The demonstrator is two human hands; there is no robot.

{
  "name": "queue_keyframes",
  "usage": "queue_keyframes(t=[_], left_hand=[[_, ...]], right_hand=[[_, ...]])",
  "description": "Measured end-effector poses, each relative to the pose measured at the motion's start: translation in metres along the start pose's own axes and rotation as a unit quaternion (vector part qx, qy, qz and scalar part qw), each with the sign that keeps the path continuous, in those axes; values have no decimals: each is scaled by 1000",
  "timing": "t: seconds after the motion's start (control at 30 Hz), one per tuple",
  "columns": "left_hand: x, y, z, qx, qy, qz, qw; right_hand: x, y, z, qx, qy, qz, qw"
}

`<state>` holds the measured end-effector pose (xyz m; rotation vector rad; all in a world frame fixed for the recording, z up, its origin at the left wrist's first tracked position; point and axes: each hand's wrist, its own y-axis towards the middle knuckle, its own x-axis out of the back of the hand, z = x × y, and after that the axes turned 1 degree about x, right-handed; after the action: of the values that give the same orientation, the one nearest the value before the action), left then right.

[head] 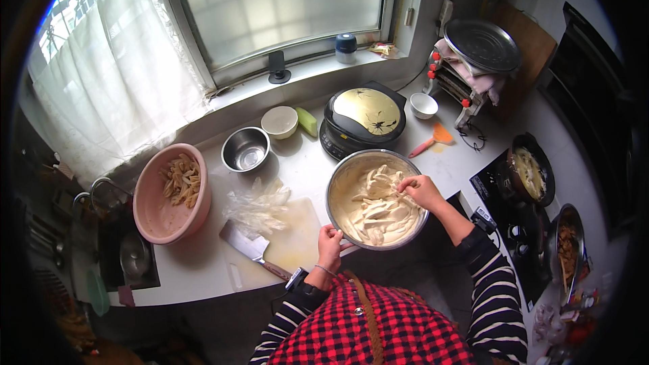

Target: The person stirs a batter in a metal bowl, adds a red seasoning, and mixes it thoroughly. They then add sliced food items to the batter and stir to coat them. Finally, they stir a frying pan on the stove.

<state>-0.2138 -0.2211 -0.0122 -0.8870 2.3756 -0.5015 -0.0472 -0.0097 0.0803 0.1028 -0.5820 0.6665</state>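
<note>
A large stainless steel bowl point(334, 208) sits at the counter's front edge, tilted towards me. Pale strips of food in a thick cream-coloured batter point(383, 213) fill much of it. My left hand point(330, 251) grips the bowl's rim at the lower left. Over the bowl's right side, my right hand point(421, 191) has its fingers pinched together at the strips; whether it holds one or a thin utensil is hidden. Left of the bowl, a cleaver point(249, 244) and a crumpled clear plastic bag point(256, 208) lie on a cutting board point(304, 218).
A pink basin point(152, 213) holding pale strips stands left, near the sink. Behind are a steel bowl point(247, 149), a white bowl point(280, 122) and a black-and-gold electric cooker point(365, 114). On the right stand a pan point(530, 172) of oil on the cooktop and a bowl of browned food point(567, 248).
</note>
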Motion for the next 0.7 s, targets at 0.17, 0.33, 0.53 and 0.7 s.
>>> queue_keyframes(t=[0.17,0.33,0.53,0.7], left_hand=[[1,-1,-2,-2,5,13,1000],[1,-1,-4,6,13,19,1000],[2,-2,-5,12,22,19,999],[3,1,-4,11,12,21,1000]], right_hand=[[40,-42,30,49,135,78,987],[24,-82,40,113,127,253,952],[-37,-73,14,344,-155,227,898],[-36,-36,11,411,-217,176,868]])
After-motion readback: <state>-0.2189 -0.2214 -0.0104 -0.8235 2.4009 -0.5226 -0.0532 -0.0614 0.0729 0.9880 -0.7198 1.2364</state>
